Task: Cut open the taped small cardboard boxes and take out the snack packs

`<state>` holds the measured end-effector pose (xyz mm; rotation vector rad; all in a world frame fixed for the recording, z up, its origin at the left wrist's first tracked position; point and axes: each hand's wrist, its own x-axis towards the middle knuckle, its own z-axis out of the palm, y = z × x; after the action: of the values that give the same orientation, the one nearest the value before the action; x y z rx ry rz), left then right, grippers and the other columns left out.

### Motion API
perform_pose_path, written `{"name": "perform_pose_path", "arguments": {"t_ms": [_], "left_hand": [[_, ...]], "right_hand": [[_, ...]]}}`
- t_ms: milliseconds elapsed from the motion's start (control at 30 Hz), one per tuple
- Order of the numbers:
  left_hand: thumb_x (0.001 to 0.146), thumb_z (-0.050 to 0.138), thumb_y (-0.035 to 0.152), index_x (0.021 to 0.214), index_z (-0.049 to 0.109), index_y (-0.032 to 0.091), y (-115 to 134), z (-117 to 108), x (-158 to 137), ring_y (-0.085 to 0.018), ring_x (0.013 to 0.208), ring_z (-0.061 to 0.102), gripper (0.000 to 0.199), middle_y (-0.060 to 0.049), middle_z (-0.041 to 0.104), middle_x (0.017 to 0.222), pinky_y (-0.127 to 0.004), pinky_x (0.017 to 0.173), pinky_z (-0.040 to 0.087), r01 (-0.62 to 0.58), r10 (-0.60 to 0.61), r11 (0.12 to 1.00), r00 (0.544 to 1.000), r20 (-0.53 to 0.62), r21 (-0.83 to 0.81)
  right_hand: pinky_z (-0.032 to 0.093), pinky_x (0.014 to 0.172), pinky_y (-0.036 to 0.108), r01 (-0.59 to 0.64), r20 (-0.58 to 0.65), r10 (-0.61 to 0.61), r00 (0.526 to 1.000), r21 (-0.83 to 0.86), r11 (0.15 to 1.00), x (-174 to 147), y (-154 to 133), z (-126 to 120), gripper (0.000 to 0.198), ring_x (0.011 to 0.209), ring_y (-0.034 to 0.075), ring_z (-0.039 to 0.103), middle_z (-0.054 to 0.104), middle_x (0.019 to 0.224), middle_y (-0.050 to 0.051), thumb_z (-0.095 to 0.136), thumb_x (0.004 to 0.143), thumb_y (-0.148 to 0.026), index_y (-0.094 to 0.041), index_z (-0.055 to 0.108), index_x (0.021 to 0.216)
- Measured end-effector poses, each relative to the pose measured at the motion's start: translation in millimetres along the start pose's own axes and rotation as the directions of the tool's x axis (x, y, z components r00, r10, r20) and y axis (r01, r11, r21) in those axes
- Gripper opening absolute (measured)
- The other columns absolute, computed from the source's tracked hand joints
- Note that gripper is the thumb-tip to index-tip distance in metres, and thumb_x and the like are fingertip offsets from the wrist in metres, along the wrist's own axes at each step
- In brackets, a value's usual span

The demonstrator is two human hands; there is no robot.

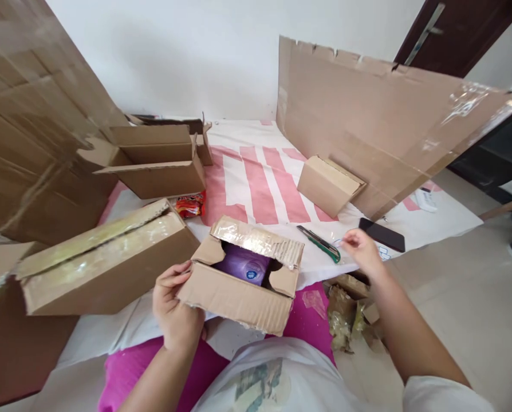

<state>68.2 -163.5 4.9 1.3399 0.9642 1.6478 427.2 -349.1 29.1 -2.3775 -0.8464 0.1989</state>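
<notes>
My left hand is closed on the left end of a small cardboard box, held tilted above my lap at the table's edge. The box's top flaps stand partly open, and a purple packet with a round blue mark shows inside. Over the table on the right, my right hand has thumb and fingers pinched together. A small pale scrap seems to stick out from the fingertips, too small to name. Just left of that hand lies a green utility knife. A black phone lies beyond the hand.
A taped cardboard box and an open box stand on the left, near a red snack packet. A smaller box rests against a tall cardboard sheet. Cardboard and tape scraps lie below the table's edge.
</notes>
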Motion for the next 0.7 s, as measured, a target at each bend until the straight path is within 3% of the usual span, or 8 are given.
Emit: {"name": "perform_pose_path", "arguments": {"t_ms": [100,200,300,400,467,533,633,700], "left_hand": [[0.074,0.074,0.022,0.083,0.059,0.018,3,-3,-4,-0.025,0.115,0.060,0.018,-0.005,0.060,0.112,-0.046,0.101,0.046,-0.146,0.141,0.989,0.984,0.108,0.035],[0.078,0.069,0.020,0.085,0.056,0.020,8,-9,-6,-0.028,0.118,0.059,0.015,-0.006,0.061,0.111,-0.051,0.099,0.047,-0.347,0.321,0.935,0.914,0.247,0.069],[0.077,0.067,0.019,0.085,0.056,0.022,20,-24,-1,-0.032,0.125,0.052,0.014,-0.008,0.062,0.116,-0.052,0.099,0.044,-0.650,0.549,0.746,0.724,0.418,0.145],[0.081,0.063,0.032,0.090,0.058,0.021,47,-36,12,-0.033,0.123,0.053,0.015,-0.012,0.065,0.117,-0.054,0.101,0.040,-0.786,0.539,0.617,0.458,0.707,0.038],[0.085,0.058,0.046,0.102,0.059,0.021,72,-35,22,-0.033,0.114,0.060,0.031,-0.012,0.069,0.111,-0.055,0.104,0.037,-0.710,0.427,0.699,0.321,0.845,-0.083],[0.089,0.051,0.050,0.113,0.059,0.022,95,-22,32,-0.029,0.104,0.066,0.038,-0.010,0.071,0.105,-0.050,0.104,0.038,-0.587,0.311,0.804,0.273,0.910,-0.099],[0.096,0.039,0.031,0.106,0.064,0.025,118,11,40,-0.023,0.089,0.068,0.028,-0.006,0.071,0.094,-0.041,0.096,0.045,-0.516,0.067,0.853,0.254,0.965,0.077],[0.091,0.045,0.024,0.095,0.067,0.024,122,30,41,-0.023,0.084,0.067,0.023,-0.006,0.070,0.085,-0.043,0.097,0.044,-0.585,-0.055,0.793,0.212,0.976,0.172]], "right_hand": [[0.049,0.068,0.034,-0.203,-0.071,0.192,0.979,-0.220,0.954,35,40,-36,0.008,0.071,0.022,0.063,0.065,0.067,0.004,0.064,0.068,-0.016,-0.021,0.060,0.072],[0.047,0.070,0.038,-0.237,-0.076,0.225,0.971,-0.333,0.913,46,59,-45,0.013,0.076,0.027,0.063,0.061,0.062,0.006,0.064,0.061,-0.010,-0.021,0.060,0.057],[0.045,0.084,0.045,-0.146,-0.108,0.111,0.988,-0.410,0.900,43,56,-37,0.005,0.101,0.034,0.057,0.064,0.085,0.013,0.067,0.062,-0.016,-0.020,0.066,0.064],[0.045,0.088,0.047,0.093,-0.216,-0.196,0.957,-0.409,0.908,37,29,-31,0.012,0.103,0.034,0.055,0.062,0.097,0.015,0.063,0.073,-0.028,-0.018,0.069,0.077],[0.049,0.083,0.043,0.341,-0.276,-0.413,0.868,-0.274,0.899,25,-7,-30,0.016,0.091,0.027,0.059,0.063,0.092,0.011,0.057,0.081,-0.033,-0.020,0.068,0.081],[0.051,0.078,0.038,0.600,-0.240,-0.592,0.769,-0.045,0.799,4,-56,-30,0.015,0.081,0.022,0.062,0.066,0.088,0.007,0.056,0.087,-0.033,-0.023,0.067,0.087],[0.052,0.083,0.036,0.803,0.124,-0.838,0.531,0.244,0.544,-34,-131,-21,0.018,0.092,0.022,0.065,0.069,0.097,0.007,0.049,0.093,-0.026,-0.027,0.065,0.101],[0.053,0.080,0.036,0.808,0.421,-0.825,0.378,0.285,0.515,-53,-167,-8,0.021,0.090,0.022,0.066,0.070,0.098,0.007,0.048,0.093,-0.024,-0.025,0.065,0.106]]}}
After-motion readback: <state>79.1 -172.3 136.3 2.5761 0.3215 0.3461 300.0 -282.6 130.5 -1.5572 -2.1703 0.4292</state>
